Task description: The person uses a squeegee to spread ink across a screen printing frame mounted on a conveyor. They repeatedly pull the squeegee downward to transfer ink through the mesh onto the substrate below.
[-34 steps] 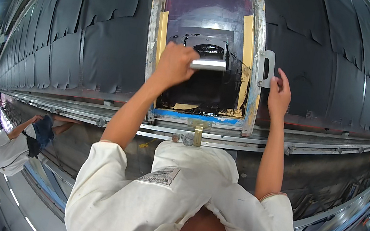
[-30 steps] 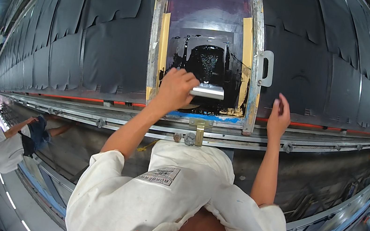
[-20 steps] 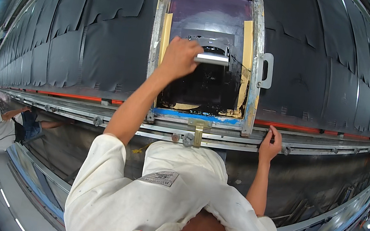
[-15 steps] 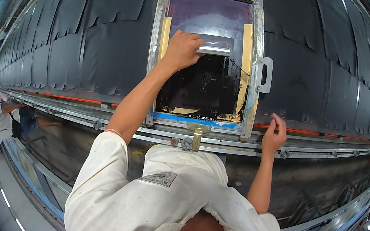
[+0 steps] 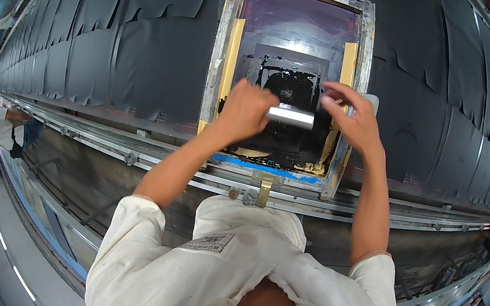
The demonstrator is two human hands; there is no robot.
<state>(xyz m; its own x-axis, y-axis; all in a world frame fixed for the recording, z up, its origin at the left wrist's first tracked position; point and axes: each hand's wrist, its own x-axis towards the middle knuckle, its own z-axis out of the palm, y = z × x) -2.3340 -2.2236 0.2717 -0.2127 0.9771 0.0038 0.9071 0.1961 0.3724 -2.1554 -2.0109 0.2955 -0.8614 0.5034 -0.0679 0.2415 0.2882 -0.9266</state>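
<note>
At the far left a co-worker in a white shirt point(image 5: 1, 126) stands beside the metal rails point(image 5: 73, 129), which run along the near side of the work. Overlapping black sheets point(image 5: 153, 46) spread beyond the rails and reach up to a worn rectangular frame point(image 5: 223, 43) with a purplish mesh point(image 5: 301, 17) inside it. A yellow tape strip point(image 5: 231, 57) lines the frame's left side. Just right of that, the left hand point(image 5: 247, 113) has its fingers wrapped round the left end of a silver bar point(image 5: 291, 117), which lies crosswise over the lower half of the mesh. Glossy black ink point(image 5: 289, 83) shows on both sides of the bar, and below it a blue strip point(image 5: 267, 170) edges the frame, near a brass bracket point(image 5: 264, 193). Next comes the right hand point(image 5: 353, 115), its thumb and fingers spread and loosely curled near the bar's right end; whether a fingertip touches anything is hard to tell. A pale handle point(image 5: 373, 102) peeks out behind this hand, and more black sheets point(image 5: 402, 106) continue to the right.
</note>
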